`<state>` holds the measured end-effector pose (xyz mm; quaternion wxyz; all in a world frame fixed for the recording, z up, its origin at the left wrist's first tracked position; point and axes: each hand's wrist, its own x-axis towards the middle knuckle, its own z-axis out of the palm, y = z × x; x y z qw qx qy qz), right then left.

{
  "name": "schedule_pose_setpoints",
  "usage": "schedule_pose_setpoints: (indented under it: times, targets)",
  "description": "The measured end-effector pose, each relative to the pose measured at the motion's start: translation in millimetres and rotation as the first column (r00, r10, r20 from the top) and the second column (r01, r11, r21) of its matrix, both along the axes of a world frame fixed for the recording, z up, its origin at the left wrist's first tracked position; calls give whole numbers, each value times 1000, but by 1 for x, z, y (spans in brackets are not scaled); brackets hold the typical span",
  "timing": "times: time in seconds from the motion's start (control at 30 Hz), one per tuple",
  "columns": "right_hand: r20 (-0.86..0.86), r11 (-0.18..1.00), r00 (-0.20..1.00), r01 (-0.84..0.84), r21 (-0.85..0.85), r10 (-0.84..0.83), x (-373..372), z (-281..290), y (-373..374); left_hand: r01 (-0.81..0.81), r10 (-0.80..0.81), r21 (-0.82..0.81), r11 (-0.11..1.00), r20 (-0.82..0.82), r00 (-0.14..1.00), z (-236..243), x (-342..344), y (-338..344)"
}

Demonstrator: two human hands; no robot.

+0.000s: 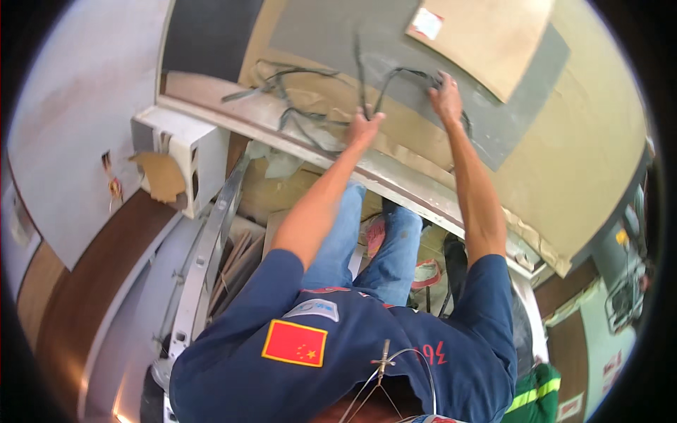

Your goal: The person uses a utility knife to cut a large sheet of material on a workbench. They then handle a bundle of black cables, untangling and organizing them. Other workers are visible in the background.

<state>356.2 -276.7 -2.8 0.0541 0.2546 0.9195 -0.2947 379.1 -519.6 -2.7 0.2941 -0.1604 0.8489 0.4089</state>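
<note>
A long, thin dark strip [405, 70], flat and flexible like a strap or cord, runs in an arch between my hands. My left hand [364, 130] grips it near the front edge of the work surface, and one length rises blurred above the fingers. Farther right, my right hand [446, 101] has its fingers closed around a bunched part of the strip. Loose dark loops [285, 88] lie tangled to the left of my left hand. Whether those loops and the held length are one piece, I cannot tell.
Brown paper [585, 134] and a grey sheet [321, 32] cover the surface, with a tan board [486, 42] on top. A white box [194, 151] stands left of its front edge. A metal ladder-like frame [204, 261] leans beside my left arm.
</note>
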Motion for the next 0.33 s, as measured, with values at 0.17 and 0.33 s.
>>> schedule_pose_setpoints:
  times: [0.17,0.33]
  targets:
    - [97,832,989,146,-535,-111,2,33,-20,-131,94,204,970,182,979,6,14,-13]
    - [-20,783,920,321,-532,-390,14,90,14,-310,233,309,899,261,937,89,-13,-90]
